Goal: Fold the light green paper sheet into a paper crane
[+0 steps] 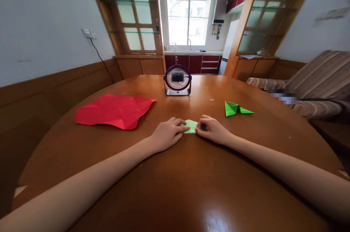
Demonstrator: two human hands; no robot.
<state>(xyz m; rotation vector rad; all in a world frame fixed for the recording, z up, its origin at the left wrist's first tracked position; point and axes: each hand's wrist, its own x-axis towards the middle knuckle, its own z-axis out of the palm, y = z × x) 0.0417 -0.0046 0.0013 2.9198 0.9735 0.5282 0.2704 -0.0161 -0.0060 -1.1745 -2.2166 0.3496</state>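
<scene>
head view: both hands rest on a round wooden bench (pixel 175 173), pressing a small light green folded paper (pixel 191 126) flat between them. left hand (pixel 166 134) pins its left edge, fingers nearly straight; right hand (pixel 213 130) curls fingertips onto the right edge, hiding that side. a creased red sheet (pixel 115 111), green folded paper shape (pixel 235 108) and small fan (pixel 177 80) sit beyond.

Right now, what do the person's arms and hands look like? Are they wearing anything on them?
Both arms are bare from where they enter the picture down to the fingers: no sleeves show at all. The left hand and the right hand wear no gloves, and no watch, bracelet or ring can be seen. The arms look long and stretched because of the wide camera lens.
</scene>
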